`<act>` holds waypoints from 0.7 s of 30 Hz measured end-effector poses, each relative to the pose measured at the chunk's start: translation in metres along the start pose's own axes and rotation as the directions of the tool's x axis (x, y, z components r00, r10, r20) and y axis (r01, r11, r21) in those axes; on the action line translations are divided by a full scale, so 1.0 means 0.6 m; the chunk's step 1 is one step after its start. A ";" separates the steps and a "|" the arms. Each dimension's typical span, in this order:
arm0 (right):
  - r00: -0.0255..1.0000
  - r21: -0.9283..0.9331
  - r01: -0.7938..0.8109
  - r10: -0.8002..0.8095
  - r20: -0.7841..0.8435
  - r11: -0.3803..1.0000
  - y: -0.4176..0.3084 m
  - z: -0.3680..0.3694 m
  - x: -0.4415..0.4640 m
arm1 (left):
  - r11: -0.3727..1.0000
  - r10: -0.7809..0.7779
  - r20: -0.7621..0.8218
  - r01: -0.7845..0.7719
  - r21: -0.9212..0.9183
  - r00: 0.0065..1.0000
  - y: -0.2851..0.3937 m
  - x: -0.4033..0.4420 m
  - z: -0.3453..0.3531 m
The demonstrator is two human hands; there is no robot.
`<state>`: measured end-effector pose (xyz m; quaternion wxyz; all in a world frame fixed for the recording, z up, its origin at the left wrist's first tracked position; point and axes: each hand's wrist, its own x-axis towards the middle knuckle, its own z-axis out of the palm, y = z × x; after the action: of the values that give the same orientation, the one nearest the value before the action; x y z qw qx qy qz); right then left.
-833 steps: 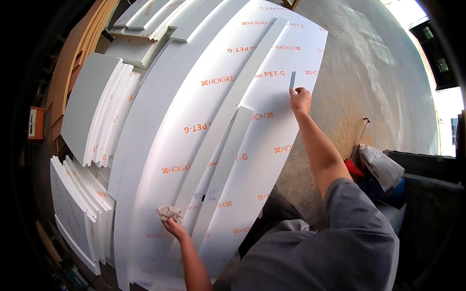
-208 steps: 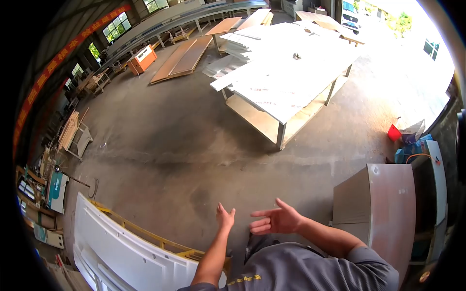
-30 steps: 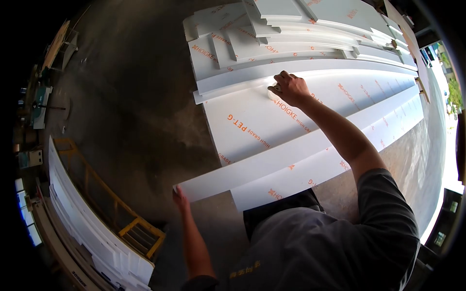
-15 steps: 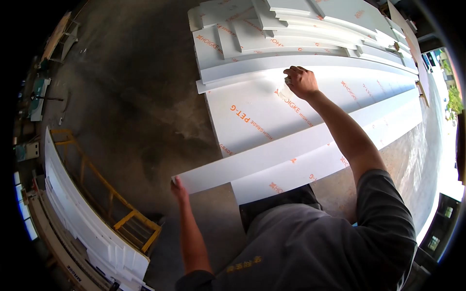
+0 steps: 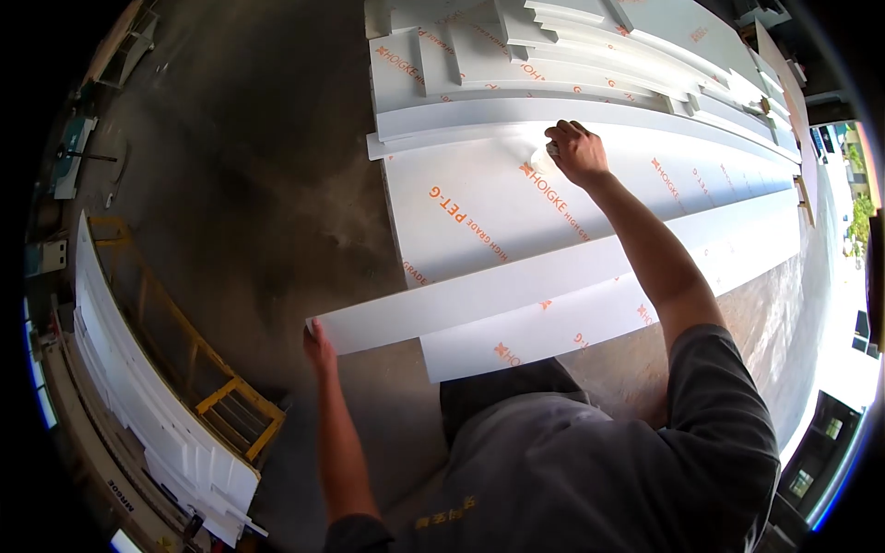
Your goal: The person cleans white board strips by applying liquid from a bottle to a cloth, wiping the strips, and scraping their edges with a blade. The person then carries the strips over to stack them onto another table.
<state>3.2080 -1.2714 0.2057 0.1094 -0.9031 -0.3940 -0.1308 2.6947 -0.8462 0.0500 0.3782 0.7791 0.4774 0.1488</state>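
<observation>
My left hand (image 5: 320, 348) grips the near left end of a long white strip (image 5: 442, 300), which lies slanting over a large white sheet with orange lettering (image 5: 461, 198). The strip's end sticks out past the sheet's left edge. Above the sheet, my right hand (image 5: 578, 152) is closed round a small pale crumpled thing, perhaps a cloth, mostly hidden by the fingers. Beneath the strip, a printed white board (image 5: 516, 350) reaches toward my body. Behind my right hand runs another long white strip (image 5: 461, 118).
Several white panels (image 5: 572, 69) are stacked at the back of the worktable. At the lower left stand more white panels (image 5: 157, 396) beside a yellow metal frame (image 5: 198, 336). A wheeled rack (image 5: 129, 51) is at the far upper left, with concrete floor (image 5: 249, 166) between.
My right hand has moved a little to the right over the sheet, still closed on the pale thing. My left hand keeps hold of the strip's end. The view has shifted slightly.
</observation>
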 end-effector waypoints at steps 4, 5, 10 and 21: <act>1.000 -0.019 -0.020 0.021 0.002 1.000 -0.002 0.003 0.004 | 0.998 -0.050 0.045 0.051 -0.027 0.998 -0.004 0.000 0.000; 0.999 -0.030 -0.031 0.032 0.031 0.999 0.000 -0.002 0.004 | 0.998 -0.052 0.045 0.053 -0.025 0.998 -0.003 -0.001 0.000; 0.999 -0.025 -0.028 0.029 0.040 0.999 0.008 -0.020 0.002 | 0.996 0.039 0.008 -0.038 -0.081 0.999 -0.009 0.004 0.004; 0.984 0.212 -0.074 0.106 -0.145 0.975 -0.049 -0.114 -0.237 | 0.997 -0.011 0.054 0.015 -0.079 0.999 -0.013 0.008 0.001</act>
<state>3.0826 -1.3694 0.2270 0.2382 -0.8911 -0.3543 -0.1541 2.6923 -0.8404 0.0432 0.4224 0.7640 0.4659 0.1444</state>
